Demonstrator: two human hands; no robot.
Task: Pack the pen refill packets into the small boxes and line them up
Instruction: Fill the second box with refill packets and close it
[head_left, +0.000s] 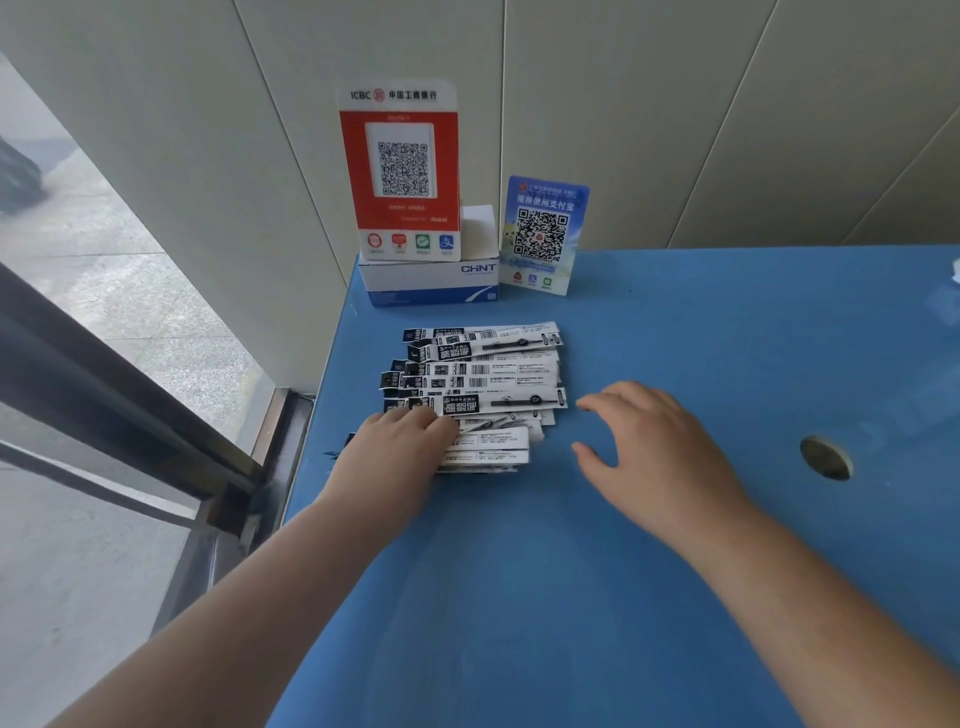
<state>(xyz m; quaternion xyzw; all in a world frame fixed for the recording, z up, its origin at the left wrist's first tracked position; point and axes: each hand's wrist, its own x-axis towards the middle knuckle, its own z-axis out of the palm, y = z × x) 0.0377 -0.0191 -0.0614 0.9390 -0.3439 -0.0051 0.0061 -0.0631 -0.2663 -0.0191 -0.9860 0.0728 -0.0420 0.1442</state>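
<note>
Left hand (400, 447): our fingers curl onto the packets (478, 384), grip unclear.
Right hand (654, 447): our fingers apart, empty, beside them.

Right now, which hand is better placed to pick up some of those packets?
The left hand: it already rests on the near left end of the packets. The right hand hovers open beside them.

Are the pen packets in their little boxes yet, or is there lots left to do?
Nothing looks packed yet. All the refill packets lie in a loose pile on the blue table. The left hand rests on the pile's near left corner, while the right hand hovers open beside it. No small packing boxes show, only a white CHNT box under a payment sign. So boxing and lining up all remain.
</note>
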